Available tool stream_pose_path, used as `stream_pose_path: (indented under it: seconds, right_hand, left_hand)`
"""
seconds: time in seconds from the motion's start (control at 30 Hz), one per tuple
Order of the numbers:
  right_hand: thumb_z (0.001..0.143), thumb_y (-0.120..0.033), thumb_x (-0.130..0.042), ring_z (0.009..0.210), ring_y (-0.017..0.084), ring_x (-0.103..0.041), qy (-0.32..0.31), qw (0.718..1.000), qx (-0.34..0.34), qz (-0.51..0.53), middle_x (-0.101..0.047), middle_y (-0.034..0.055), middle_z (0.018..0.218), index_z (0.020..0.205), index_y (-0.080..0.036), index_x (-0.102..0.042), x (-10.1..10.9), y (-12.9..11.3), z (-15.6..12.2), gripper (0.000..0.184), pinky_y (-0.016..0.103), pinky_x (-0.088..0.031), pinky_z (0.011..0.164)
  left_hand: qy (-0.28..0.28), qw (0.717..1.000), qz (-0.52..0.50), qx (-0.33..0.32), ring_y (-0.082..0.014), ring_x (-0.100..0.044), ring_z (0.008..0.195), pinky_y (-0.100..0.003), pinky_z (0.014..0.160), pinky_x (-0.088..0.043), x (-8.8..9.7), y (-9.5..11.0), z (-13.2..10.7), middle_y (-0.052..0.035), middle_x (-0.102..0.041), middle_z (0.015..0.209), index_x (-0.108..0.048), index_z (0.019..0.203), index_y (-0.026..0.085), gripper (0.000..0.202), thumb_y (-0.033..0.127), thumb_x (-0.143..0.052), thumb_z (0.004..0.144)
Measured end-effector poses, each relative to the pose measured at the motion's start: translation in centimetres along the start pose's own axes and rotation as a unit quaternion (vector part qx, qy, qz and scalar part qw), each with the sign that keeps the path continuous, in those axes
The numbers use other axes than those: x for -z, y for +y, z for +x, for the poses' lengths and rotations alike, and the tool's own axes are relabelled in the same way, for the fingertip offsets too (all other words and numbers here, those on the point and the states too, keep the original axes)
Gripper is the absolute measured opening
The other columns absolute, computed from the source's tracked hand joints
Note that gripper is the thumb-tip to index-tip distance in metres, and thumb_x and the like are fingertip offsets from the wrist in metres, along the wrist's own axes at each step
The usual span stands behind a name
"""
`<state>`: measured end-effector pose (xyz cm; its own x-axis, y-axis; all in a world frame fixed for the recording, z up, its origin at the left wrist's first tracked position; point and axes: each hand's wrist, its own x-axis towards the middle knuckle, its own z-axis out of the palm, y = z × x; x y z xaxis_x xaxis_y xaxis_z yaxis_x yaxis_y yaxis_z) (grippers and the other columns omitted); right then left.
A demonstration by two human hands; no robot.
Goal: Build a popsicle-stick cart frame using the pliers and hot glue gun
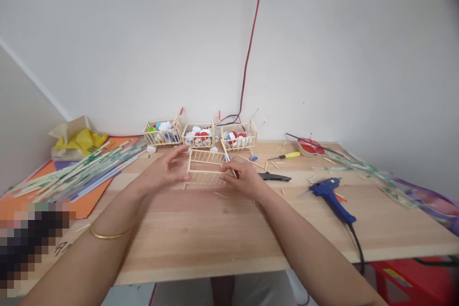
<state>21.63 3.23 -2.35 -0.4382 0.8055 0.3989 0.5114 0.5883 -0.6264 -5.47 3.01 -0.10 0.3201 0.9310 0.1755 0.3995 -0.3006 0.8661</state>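
A small open cart made of thin wooden sticks (206, 171) stands between my hands over the middle of the table, its slatted sides showing. My right hand (245, 177) pinches the right end of this stick cart between thumb and fingers. At the left end, my left hand (163, 169) curves with thumb and fingers apart, fingertips close to the corner sticks; whether they touch is hard to tell. Just behind the right hand lies a blue bottle-cap wheel (254, 158).
Three stick carts stand by the wall: left (163, 134), middle (199, 136) and right (239, 136), filled with bottle caps. Rightward lie a black knife (278, 177), yellow-handled screwdriver (292, 155) and corded blue glue gun (332, 198). Sticks (89, 172) cover orange card (93, 201) at left.
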Motion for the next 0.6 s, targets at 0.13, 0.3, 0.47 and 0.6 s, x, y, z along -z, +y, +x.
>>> stream_pose_path:
  seconds: [0.13, 0.3, 0.47, 0.6]
  right_hand:
    - [0.079, -0.031, -0.065, 0.06, 0.012, -0.046, -0.001, 1.0, 0.015, 0.012, -0.05, -0.0013, 0.067, 0.081, -0.02, -0.066, -0.3, -0.4, -0.2, 0.011, 0.024, -0.036, 0.059]
    - [0.075, -0.039, -0.069, 0.059, 0.012, -0.045, -0.026, 0.999, 0.016, 0.017, -0.052, -0.001, 0.067, 0.085, -0.02, -0.067, 0.0, -0.7, -0.2, 0.022, 0.024, -0.036, 0.057]
    - [0.093, -0.028, -0.039, 0.076, 0.016, -0.056, 0.012, 0.999, 0.049, 0.018, -0.062, 0.0058, 0.086, 0.104, -0.019, -0.061, 0.8, -0.3, 0.0, 0.026, 0.029, -0.043, 0.071]
    - [0.095, -0.024, -0.031, 0.078, 0.017, -0.058, 0.015, 0.998, 0.036, 0.041, -0.062, 0.0057, 0.091, 0.123, -0.021, -0.047, 1.3, 0.0, -0.1, 0.033, 0.031, -0.045, 0.074]
  left_hand:
    - [-0.05, 0.998, 0.022, 0.005, -0.0308, -0.041, 0.129, -0.048, 0.103, -0.037, -0.2, 0.4, -0.2, -0.0138, -0.032, 0.149, -0.031, 0.142, 0.026, 0.092, 0.035, -0.076, 0.062]
    - [-0.056, 0.998, 0.037, 0.01, -0.029, -0.039, 0.131, -0.043, 0.105, -0.036, -0.2, 0.3, -0.1, -0.0119, -0.032, 0.149, -0.027, 0.144, 0.025, 0.088, 0.036, -0.071, 0.068]
    - [-0.061, 0.998, -0.001, 0.006, -0.0302, -0.041, 0.13, -0.044, 0.103, -0.038, 0.2, 0.0, -0.2, -0.0123, -0.038, 0.146, -0.025, 0.145, 0.025, 0.084, 0.037, -0.068, 0.073]
    - [-0.069, 0.996, -0.05, -0.011, -0.0293, -0.044, 0.127, -0.046, 0.102, -0.039, 0.2, -0.3, -0.2, -0.0131, -0.042, 0.143, -0.027, 0.144, 0.025, 0.074, 0.034, -0.061, 0.079]
